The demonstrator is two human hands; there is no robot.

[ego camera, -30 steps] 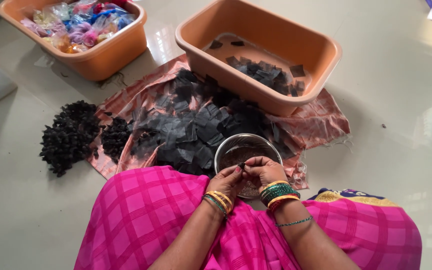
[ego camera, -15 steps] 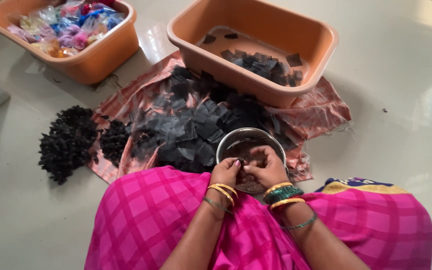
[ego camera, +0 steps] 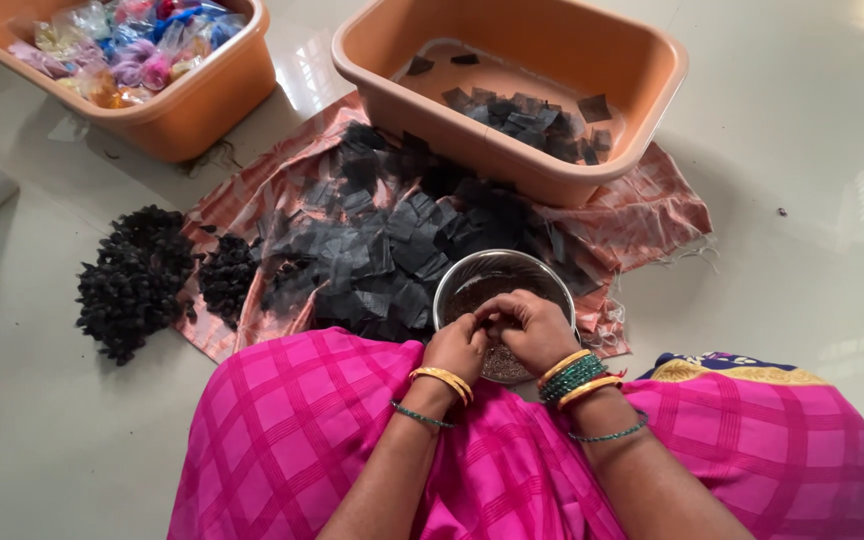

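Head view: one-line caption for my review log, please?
Both hands, left hand and right hand, meet over a steel bowl beside black squares on cloth.

Orange tub (ego camera: 192, 125) of coloured packets (ego camera: 122, 45); black clump pile (ego camera: 137, 280) on floor.

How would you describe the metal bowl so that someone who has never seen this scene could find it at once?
Start at the peach cloth spread on the floor, covered with black squares. At its near edge, against the pink checked lap, sits the metal bowl, with the left hand and right hand meeting over it. It is the only round, shiny container; both tubs are orange plastic.
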